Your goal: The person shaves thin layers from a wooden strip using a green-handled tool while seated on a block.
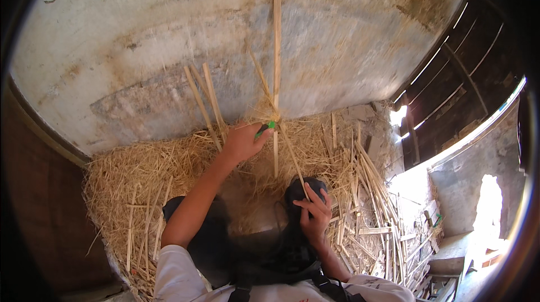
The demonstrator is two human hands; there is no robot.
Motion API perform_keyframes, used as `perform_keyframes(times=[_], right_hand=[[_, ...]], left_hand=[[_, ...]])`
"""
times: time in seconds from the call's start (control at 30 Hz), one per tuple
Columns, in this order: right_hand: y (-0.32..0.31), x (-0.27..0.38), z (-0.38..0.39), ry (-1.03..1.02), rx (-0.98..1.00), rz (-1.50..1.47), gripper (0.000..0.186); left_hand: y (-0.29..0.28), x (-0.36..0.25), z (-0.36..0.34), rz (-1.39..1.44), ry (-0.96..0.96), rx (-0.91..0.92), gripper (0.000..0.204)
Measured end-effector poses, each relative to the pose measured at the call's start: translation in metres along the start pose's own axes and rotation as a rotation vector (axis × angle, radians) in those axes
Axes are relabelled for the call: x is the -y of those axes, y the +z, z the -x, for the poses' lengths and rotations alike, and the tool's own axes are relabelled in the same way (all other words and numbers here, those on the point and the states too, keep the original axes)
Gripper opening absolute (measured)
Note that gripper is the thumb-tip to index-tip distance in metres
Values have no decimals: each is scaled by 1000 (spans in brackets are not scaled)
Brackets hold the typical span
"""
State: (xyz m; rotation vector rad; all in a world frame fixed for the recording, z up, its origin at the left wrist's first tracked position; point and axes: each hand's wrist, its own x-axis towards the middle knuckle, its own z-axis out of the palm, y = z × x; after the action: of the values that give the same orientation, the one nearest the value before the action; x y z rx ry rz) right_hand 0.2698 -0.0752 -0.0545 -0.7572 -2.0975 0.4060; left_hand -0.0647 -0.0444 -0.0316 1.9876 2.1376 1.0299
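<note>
My left hand (243,143) is closed round a small tool with a green and black handle (266,128). Its working end is not clear to see. That tool meets a thin wooden strip (292,155), with curled shavings (264,113) bunched around the contact. Over my right knee, my right hand (316,209) grips the strip's near end. The strip slants away from me, up and left toward the wall. Right behind the tool, a straight wooden slat (277,48) stands upright against the wall.
A stained concrete wall (185,20) rises ahead. Several strips (203,99) lean on it to the left. Straw-like shavings (126,184) cover the ground, and many loose sticks (374,189) lie on the right. Dark boards (450,77) and bright gaps are further right.
</note>
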Motion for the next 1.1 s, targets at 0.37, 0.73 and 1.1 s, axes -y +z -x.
perform_keyframes(times=[0.37,0.73,1.1], right_hand=[[-2,3,1,-28,22,49,26],[-3,2,-1,-38,37,65,25],[-9,7,-2,-23,82,56,26]], left_hand=[[9,-54,42,83,80,197,60],[4,-9,8,24,-136,36,57],[7,-56,41,114,36,285,53]])
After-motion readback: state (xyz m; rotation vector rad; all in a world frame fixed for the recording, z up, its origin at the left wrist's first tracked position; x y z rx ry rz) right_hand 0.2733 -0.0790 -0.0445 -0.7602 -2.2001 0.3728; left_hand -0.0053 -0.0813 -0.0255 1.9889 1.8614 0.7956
